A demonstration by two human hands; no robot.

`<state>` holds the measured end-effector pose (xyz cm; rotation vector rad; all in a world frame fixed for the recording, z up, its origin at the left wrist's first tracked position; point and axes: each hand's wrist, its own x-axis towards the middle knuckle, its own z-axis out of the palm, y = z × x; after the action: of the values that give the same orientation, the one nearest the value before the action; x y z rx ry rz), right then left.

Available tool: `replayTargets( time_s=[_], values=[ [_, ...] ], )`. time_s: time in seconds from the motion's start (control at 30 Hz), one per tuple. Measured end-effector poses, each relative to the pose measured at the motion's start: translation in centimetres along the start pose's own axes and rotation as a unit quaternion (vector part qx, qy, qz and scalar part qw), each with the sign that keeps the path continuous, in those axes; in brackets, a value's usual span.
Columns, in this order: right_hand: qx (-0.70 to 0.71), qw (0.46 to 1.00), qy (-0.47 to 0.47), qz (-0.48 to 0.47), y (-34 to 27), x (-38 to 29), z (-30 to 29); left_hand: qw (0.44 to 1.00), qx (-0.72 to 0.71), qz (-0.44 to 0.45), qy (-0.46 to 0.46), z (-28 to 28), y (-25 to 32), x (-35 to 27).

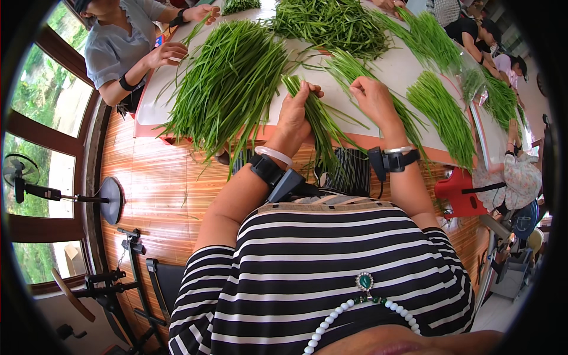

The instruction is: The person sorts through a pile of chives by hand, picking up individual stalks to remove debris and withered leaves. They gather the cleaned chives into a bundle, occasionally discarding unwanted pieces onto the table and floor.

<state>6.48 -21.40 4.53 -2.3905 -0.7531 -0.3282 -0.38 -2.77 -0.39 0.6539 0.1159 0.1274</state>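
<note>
My left hand (296,111) is closed round a bunch of long green leafy stalks, possibly garlic chives (317,120), whose leaf ends hang over the table's near edge. To its right my right hand (374,100) is raised with fingers curled and thumb near the fingertips; no stalk shows plainly between them. Beneath and beside it a loose bundle of the same stalks (350,66) lies on the white table (301,49). A large heap of stalks (226,80) lies left of my left hand, its leaves drooping over the edge.
Another heap (330,24) lies at the table's far side, and a neat bundle (441,115) at the right. A co-worker (120,53) sits at the left with both hands near the large heap. More people work at the right, near a red stool (459,195).
</note>
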Motion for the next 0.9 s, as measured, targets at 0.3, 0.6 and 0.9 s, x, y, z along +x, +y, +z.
replayTargets(
  time_s=[0.3,0.6,0.9],
  values=[
    [-0.139,0.99,-0.018,0.009,1.8,0.6,1.7,0.994,-0.081,-0.024,-0.066,-1.0,-0.3,0.5],
    [0.081,0.994,-0.07,-0.008,-2.5,-1.0,0.0,0.998,-0.02,-0.054,-0.037,-0.6,0.0,0.5],
    [0.011,1.0,0.016,0.02,1.5,1.3,1.2,0.997,-0.003,-0.06,-0.041,-0.2,0.5,0.0]
  ],
)
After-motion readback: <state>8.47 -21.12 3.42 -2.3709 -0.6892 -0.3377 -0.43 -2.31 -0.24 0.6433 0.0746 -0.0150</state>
